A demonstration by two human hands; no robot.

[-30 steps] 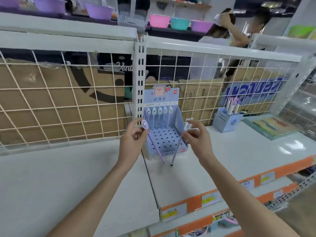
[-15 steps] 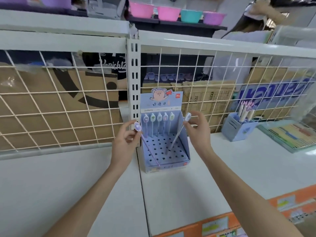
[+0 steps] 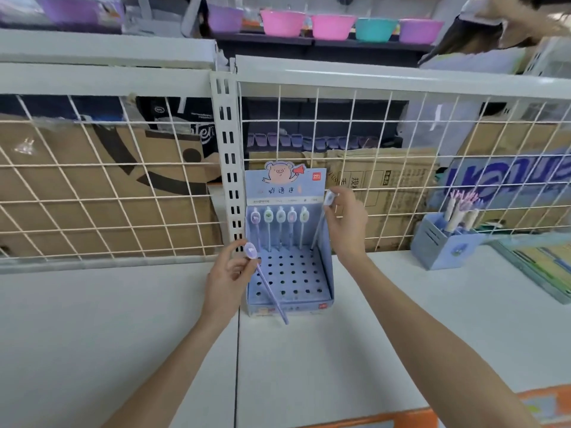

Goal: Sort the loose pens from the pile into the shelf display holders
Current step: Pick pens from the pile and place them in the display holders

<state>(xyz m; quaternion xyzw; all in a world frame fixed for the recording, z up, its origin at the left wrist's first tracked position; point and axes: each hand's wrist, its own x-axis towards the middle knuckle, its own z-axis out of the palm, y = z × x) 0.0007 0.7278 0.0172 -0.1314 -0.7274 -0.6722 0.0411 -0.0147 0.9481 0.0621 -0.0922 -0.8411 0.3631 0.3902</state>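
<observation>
Head view: the right hand pinches a pen near its cap, tip at the back-row hole at 3 o'clock of the holder; advise keeping it upright and lowering straight. The left hand pinches a second purple pen, slanting toward 5 o'clock across the holder, where five oval-capped pens stand.

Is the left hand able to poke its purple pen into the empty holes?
Probably yes: the left hand holds the purple pen right over the display holder; its front rows look empty.

Coloured bowls line a shelf above cardboard boxes behind wire mesh.
</observation>
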